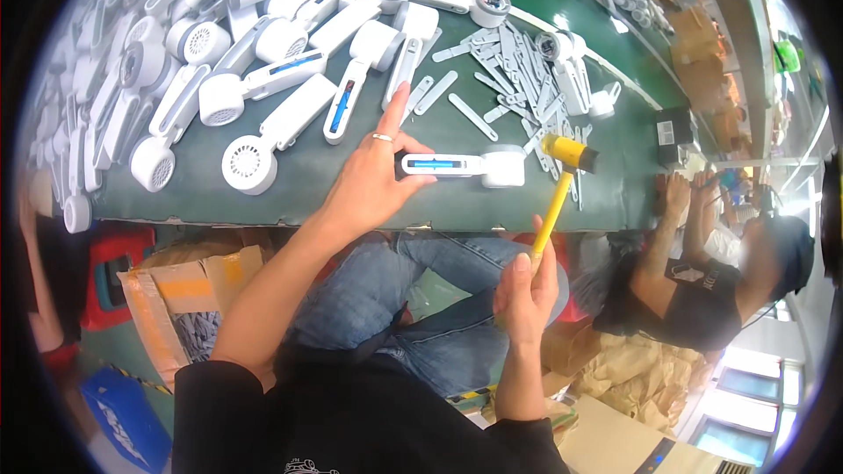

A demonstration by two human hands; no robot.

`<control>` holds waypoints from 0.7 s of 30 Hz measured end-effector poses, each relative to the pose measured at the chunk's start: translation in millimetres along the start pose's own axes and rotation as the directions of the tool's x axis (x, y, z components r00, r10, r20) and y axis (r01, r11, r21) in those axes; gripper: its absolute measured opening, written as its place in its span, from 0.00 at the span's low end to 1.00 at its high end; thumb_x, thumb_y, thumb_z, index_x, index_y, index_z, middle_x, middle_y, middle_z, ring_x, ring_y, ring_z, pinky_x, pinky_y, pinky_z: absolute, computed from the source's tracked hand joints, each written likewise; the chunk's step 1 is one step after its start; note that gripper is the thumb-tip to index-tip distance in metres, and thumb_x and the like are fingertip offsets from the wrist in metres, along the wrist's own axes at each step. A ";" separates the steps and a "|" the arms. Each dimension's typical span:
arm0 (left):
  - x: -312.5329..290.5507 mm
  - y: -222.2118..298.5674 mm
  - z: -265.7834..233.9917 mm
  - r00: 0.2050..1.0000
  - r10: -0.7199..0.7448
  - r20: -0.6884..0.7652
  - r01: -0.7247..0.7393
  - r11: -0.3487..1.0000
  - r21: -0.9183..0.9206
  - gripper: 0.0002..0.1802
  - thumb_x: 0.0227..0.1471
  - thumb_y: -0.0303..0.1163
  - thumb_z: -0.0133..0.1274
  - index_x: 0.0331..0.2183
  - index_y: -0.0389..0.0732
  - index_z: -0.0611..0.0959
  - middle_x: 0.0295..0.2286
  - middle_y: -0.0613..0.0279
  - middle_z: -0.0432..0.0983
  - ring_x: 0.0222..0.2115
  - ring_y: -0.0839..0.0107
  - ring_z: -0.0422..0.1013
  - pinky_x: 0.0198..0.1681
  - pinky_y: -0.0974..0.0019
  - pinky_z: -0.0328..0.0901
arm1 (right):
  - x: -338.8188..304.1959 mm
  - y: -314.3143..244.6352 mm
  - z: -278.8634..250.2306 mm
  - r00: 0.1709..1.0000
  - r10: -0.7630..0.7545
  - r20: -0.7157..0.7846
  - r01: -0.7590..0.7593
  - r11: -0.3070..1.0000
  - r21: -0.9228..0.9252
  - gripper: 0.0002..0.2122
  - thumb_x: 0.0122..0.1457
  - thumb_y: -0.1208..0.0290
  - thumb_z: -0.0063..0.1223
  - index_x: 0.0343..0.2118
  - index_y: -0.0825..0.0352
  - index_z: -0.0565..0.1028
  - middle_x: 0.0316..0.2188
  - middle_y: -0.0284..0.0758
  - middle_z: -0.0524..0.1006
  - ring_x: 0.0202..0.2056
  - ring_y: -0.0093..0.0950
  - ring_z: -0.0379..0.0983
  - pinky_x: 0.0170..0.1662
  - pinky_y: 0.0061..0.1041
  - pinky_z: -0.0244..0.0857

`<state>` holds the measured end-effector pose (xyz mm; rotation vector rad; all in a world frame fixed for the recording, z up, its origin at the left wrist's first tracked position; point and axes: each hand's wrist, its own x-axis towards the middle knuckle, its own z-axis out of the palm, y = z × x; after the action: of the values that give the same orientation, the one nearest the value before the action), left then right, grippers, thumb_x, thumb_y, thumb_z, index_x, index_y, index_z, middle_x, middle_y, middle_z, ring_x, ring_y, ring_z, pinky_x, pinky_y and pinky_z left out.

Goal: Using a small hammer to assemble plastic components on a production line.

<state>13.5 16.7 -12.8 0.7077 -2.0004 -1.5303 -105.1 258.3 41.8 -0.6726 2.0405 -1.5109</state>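
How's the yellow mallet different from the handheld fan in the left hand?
The mallet is mostly yellow; the handheld fan is white with a blue strip. The mallet slants in the right hand; the fan points sideways in the left hand. The mallet's handle is thinner than the fan's. Both have heads and handles.

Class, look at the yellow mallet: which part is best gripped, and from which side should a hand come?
Probably grip the yellow mallet by the lower end of its slim handle, coming from the person's side, below. The handle slants up and rightward to the bulky head, and the right hand holds that lower end.
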 end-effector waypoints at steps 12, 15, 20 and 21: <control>-33.0 12.6 22.5 0.826 0.563 0.031 -0.442 0.611 0.657 0.38 0.47 0.35 0.69 0.61 0.40 0.80 0.25 0.61 0.67 0.28 0.58 0.67 0.38 0.54 0.65 | 56.2 -8.7 -58.0 0.955 0.029 -0.294 0.013 0.990 0.141 0.20 0.70 0.69 0.58 0.61 0.74 0.73 0.19 0.25 0.71 0.13 0.14 0.62 0.16 0.20 0.59; -42.6 24.5 31.5 0.844 0.516 0.146 -0.510 0.688 0.516 0.36 0.46 0.37 0.71 0.58 0.41 0.82 0.30 0.61 0.74 0.31 0.59 0.70 0.42 0.56 0.66 | 88.4 -23.9 -81.5 0.958 0.053 -0.281 -0.082 0.992 -0.094 0.19 0.67 0.67 0.61 0.57 0.71 0.78 0.18 0.26 0.71 0.13 0.17 0.65 0.17 0.23 0.60; -43.4 29.2 45.2 0.856 0.452 0.250 -0.516 0.756 0.402 0.36 0.49 0.28 0.69 0.60 0.38 0.79 0.39 0.57 0.81 0.38 0.56 0.75 0.49 0.54 0.69 | 133.0 -10.8 -65.8 0.977 0.084 -0.197 -0.121 0.975 -0.187 0.17 0.65 0.67 0.63 0.53 0.69 0.79 0.18 0.24 0.70 0.14 0.17 0.65 0.17 0.23 0.60; -43.2 32.7 47.2 0.851 0.449 0.272 -0.522 0.781 0.344 0.35 0.49 0.28 0.69 0.60 0.38 0.79 0.41 0.56 0.82 0.39 0.56 0.76 0.50 0.54 0.69 | 134.4 -1.2 -60.3 0.980 0.063 -0.187 -0.098 0.978 -0.187 0.16 0.65 0.67 0.64 0.53 0.68 0.79 0.18 0.25 0.71 0.14 0.17 0.65 0.17 0.23 0.60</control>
<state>9.9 86.4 4.4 0.1583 -2.4265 -0.8986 -245.2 212.7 43.7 -0.5338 2.3466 -1.3808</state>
